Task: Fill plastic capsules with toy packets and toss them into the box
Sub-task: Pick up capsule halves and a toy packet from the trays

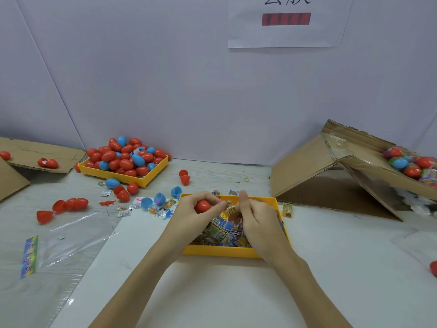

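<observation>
My left hand (197, 213) grips a red plastic capsule (202, 206) above the near yellow tray (220, 251), which holds several printed toy packets (224, 229). My right hand (256, 215) hovers just right of the capsule, thumb up, pinching a small packet (231, 207) between its fingers. The cardboard box (369, 166) lies tipped at the right with filled capsules (412, 162) inside. A second yellow tray (151, 177) at the back left is heaped with red and blue capsules (125, 157).
Loose capsule halves (71, 204), packets and small toy figures (107, 203) litter the table left of the near tray. A clear plastic bag (71, 237) lies at the left. Flattened cardboard (35, 155) sits at the far left. One red capsule (434, 268) is at the right edge.
</observation>
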Tool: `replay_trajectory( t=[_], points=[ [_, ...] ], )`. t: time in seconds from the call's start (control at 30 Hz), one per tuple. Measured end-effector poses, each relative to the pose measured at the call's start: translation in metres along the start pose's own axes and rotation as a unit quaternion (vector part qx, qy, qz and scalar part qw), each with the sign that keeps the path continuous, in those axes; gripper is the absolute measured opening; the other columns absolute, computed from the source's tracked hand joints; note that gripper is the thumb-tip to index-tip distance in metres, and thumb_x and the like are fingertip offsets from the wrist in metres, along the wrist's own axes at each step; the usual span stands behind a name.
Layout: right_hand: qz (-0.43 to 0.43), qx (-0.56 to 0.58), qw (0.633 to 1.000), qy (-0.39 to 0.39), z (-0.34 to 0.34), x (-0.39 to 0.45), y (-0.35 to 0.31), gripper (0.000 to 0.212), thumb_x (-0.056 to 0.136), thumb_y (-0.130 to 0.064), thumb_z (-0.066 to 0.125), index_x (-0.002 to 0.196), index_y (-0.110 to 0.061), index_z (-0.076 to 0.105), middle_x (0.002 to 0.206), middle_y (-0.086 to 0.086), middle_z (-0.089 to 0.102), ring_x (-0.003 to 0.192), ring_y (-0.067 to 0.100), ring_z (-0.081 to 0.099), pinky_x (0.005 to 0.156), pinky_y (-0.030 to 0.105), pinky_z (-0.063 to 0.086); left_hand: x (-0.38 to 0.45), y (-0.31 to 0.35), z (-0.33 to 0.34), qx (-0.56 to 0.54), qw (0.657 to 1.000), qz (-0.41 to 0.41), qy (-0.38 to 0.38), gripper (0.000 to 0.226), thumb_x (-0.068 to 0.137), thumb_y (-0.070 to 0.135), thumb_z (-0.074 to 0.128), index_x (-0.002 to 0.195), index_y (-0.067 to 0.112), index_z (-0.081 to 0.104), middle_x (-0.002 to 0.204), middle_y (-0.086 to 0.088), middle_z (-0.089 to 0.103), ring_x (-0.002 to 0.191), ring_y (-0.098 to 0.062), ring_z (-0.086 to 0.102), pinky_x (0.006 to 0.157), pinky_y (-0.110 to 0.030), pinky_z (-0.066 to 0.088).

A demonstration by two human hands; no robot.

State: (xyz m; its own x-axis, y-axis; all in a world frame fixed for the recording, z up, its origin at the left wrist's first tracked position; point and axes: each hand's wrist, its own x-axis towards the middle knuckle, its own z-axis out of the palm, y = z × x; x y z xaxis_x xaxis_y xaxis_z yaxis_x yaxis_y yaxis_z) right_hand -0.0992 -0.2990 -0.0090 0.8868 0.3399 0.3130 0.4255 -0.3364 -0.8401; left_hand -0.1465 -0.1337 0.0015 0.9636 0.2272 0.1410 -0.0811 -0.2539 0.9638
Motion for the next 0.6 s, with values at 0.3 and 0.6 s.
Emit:
replay_trajectory(
  t=[0.3, 0.6],
  points=[
    [-0.007, 0.096, 0.995, -0.04, -0.0038, 0.0036, -0.0016, 0.022, 0.097, -0.005, 0.067, 0.111, -0.022, 0.069, 0.093, -0.002, 0.072, 0.091, 0.014, 0.07, 0.082, 0.033, 0.06, 0.0009, -0.0012, 0.0006, -0.017, 1.0, -0.007, 0.01, 0.009, 0.084, 0.028, 0.083, 0.09, 0.028, 0.075, 0.071, 0.02, 0.063, 0.071, 0.003, 0.063, 0.06, -0.012, 0.048],
    [-0.02, 0.097, 0.995, -0.008, -0.0028, 0.0039, -0.0001, 0.01, 0.098, -0.021, 0.068, 0.108, -0.024, 0.069, 0.079, -0.001, 0.071, 0.078, 0.013, 0.068, 0.075, 0.037, 0.058, 0.0006, -0.0017, 0.0016, -0.016, 1.0, -0.012, 0.024, 0.012, 0.091, 0.036, 0.073, 0.08, 0.034, 0.074, 0.063, 0.02, 0.062, 0.062, 0.005, 0.06, 0.056, -0.01, 0.045]
  ],
)
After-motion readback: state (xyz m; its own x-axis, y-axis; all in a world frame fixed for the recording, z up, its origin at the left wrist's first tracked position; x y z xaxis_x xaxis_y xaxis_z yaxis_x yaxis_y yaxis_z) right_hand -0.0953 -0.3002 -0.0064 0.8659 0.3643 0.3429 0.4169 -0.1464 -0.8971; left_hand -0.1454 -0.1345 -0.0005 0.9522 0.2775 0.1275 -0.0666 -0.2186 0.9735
